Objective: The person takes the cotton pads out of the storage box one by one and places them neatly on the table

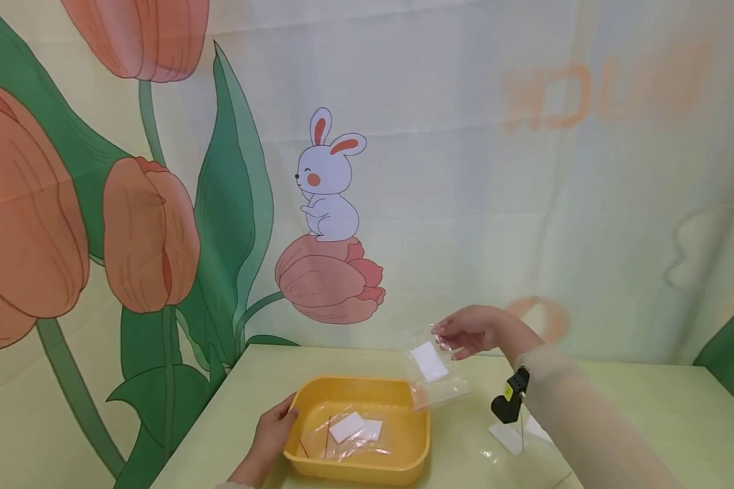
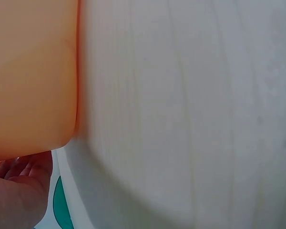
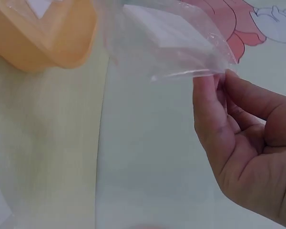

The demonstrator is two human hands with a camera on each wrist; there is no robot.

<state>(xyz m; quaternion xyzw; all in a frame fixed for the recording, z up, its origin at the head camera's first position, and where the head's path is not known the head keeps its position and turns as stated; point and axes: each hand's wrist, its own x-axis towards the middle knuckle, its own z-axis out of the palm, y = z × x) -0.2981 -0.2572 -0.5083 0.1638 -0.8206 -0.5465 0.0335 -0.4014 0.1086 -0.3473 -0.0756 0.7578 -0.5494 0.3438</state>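
Between thumb and fingers, my right hand (image 1: 467, 329) pinches the edge of a clear plastic bag (image 1: 443, 394) with a white rectangular piece (image 1: 429, 361) inside. The bag hangs beside the right end of a yellow plastic basin (image 1: 421, 445), its lower corner overlapping the rim in the head view. In the right wrist view, thumb and fingertips meet at the edge of the bag (image 3: 181, 52). My left hand (image 1: 273, 429) grips the basin by its left wall. Inside the basin lie clear bags (image 1: 373, 448) with white pieces and thin dark red strips.
On the pale green table (image 1: 465, 468), right of the basin, lie more white pieces (image 1: 506, 438) and clear plastic, partly hidden by my right forearm. A black wrist camera (image 1: 510, 397) sits on that arm. Behind the table hangs a cloth (image 1: 465, 204) printed with tulips and a rabbit.
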